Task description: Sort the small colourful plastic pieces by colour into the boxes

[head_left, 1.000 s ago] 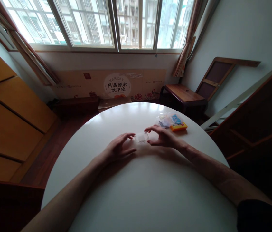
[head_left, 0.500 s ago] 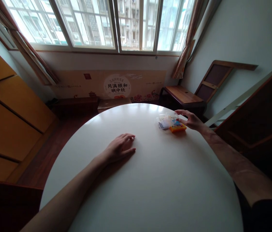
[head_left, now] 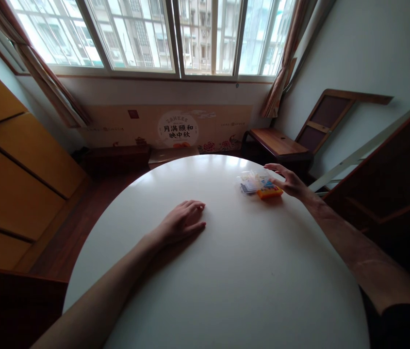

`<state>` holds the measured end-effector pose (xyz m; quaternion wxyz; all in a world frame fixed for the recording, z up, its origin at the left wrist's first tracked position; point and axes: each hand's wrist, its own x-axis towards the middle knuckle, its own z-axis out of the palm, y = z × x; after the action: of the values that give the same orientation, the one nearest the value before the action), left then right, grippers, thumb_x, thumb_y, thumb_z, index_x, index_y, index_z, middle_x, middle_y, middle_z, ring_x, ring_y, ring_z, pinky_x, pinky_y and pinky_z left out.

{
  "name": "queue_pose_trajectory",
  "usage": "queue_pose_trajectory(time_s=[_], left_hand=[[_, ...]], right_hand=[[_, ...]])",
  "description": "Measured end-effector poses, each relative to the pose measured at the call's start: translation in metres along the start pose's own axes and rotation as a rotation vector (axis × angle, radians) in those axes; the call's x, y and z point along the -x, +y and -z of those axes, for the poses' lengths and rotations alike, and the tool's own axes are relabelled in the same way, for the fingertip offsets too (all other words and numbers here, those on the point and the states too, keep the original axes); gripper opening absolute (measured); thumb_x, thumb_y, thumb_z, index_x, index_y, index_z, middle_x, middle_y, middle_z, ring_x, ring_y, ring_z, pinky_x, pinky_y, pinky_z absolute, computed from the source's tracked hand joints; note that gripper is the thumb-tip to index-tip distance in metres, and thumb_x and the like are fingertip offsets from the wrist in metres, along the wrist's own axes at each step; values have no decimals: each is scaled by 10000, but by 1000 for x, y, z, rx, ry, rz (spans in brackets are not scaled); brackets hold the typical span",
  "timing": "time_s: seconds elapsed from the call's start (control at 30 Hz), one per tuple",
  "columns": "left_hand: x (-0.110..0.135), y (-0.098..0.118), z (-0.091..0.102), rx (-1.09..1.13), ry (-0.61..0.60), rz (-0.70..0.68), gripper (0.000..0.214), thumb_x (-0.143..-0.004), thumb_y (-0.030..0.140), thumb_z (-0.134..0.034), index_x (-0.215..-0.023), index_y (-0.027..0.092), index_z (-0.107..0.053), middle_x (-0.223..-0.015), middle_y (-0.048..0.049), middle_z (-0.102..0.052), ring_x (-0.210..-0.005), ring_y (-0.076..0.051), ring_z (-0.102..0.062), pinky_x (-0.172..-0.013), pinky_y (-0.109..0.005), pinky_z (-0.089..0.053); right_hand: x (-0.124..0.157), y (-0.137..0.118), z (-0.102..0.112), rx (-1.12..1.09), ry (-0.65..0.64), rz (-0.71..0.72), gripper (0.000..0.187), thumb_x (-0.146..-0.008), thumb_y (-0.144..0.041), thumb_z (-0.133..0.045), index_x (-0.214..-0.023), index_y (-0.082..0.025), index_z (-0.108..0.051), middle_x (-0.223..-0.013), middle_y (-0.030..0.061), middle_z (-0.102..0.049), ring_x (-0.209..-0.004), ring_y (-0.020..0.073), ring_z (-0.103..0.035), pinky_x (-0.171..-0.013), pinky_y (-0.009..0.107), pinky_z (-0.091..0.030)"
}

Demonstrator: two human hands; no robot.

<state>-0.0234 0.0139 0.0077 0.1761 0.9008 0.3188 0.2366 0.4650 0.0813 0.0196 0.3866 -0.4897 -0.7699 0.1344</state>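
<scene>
On the white round table (head_left: 226, 271), my left hand (head_left: 183, 220) lies palm down with thumb and fingers apart, holding nothing. Toward the far right edge, my right hand (head_left: 287, 180) reaches over a small pile, its thumb and fingers spread. Clear plastic packaging (head_left: 252, 179) makes up the left of that pile, with something dark and flat beneath it. Against its right side sits a small orange box (head_left: 270, 193) with a blue top. The right thumb is close above the box and the plastic's edge; whether it touches them I cannot tell.
A wooden chair (head_left: 277, 143) stands beyond the table's far right edge. A long printed cardboard panel (head_left: 117, 123) leans under the window. Yellow cabinets (head_left: 15, 169) are at the left, and a dark wooden panel (head_left: 383, 179) rises at the right.
The right thumb has drawn slightly back from the plastic packaging, so the hand is a little wider. My left hand stays where it was. The whole view has shifted very slightly.
</scene>
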Motion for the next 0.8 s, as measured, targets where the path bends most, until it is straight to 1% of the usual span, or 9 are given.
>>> queue_pose_trajectory(time_s=[0.1,0.2,0.27,0.37,0.43,0.53,0.6,0.7,0.8], left_hand=[[0,-1,0,-6,-5,1,452,-1030,517,-702,-1403,274,-628,-1409,-117,-707,-1281,-323,-680,-1132,-485,-548],[0,-1,-1,-18,-8,-5,450,-1036,519,-693,-1406,270,-629,-1437,-119,-698,-1303,-323,-671,-1146,-486,-540],[0,-1,-2,-34,-11,-6,451,-1041,514,-685,-1417,272,-629,-1461,-118,-690,-1321,-324,-666,-1155,-488,-538],[0,2,-1,-75,-25,4,480,-1046,521,-676,-1458,281,-621,-1507,-114,-674,-1358,-333,-657,-1164,-496,-539],[1,6,2,-107,-24,4,521,-1051,532,-671,-1502,281,-601,-1551,-117,-652,-1394,-341,-644,-1182,-507,-529],[4,16,6,-149,-17,15,617,-1071,562,-640,-1610,289,-518,-1654,-122,-573,-1469,-348,-597,-1215,-520,-502],[6,23,8,-179,-46,22,727,-1073,615,-621,-1697,305,-413,-1737,-117,-478,-1532,-352,-542,-1241,-521,-479],[8,31,4,-228,-117,7,879,-1064,697,-584,-1778,302,-256,-1813,-112,-346,-1631,-357,-420,-1331,-532,-372],[10,30,-5,-270,-171,1,995,-1039,776,-555,-1802,248,-194,-1840,-126,-261,-1696,-357,-292,-1404,-529,-222]], right_hand=[[5,-20,-3,61,115,44,460,-986,-413,-667,-1424,-273,-681,-1463,99,-711,-1375,346,-653,-1221,596,-499],[14,-48,-13,108,226,130,389,-1007,-401,-647,-1371,-277,-705,-1408,107,-728,-1340,365,-654,-1232,605,-494],[23,-69,-24,99,223,184,343,-1010,-372,-639,-1335,-290,-715,-1373,101,-740,-1327,381,-657,-1221,627,-500],[38,-97,-47,76,89,275,363,-1022,-305,-630,-1381,-303,-684,-1402,85,-731,-1369,371,-646,-1215,624,-513],[47,-112,-62,87,-26,322,447,-1036,-290,-633,-1483,-305,-623,-1478,87,-700,-1421,360,-626,-1230,617,-507],[56,-126,-82,115,-180,358,634,-1043,-326,-667,-1648,-307,-478,-1651,100,-576,-1523,353,-556,-1267,609,-483],[58,-133,-91,132,-247,360,752,-1043,-388,-696,-1721,-310,-379,-1734,107,-480,-1594,353,-480,-1306,606,-443],[57,-136,-98,146,-340,352,840,-1056,-482,-692,-1768,-294,-290,-1789,120,-387,-1654,349,-394,-1353,606,-373],[57,-134,-104,159,-412,328,867,-1066,-550,-662,-1782,-265,-265,-1811,130,-334,-1681,345,-342,-1374,596,-329]])
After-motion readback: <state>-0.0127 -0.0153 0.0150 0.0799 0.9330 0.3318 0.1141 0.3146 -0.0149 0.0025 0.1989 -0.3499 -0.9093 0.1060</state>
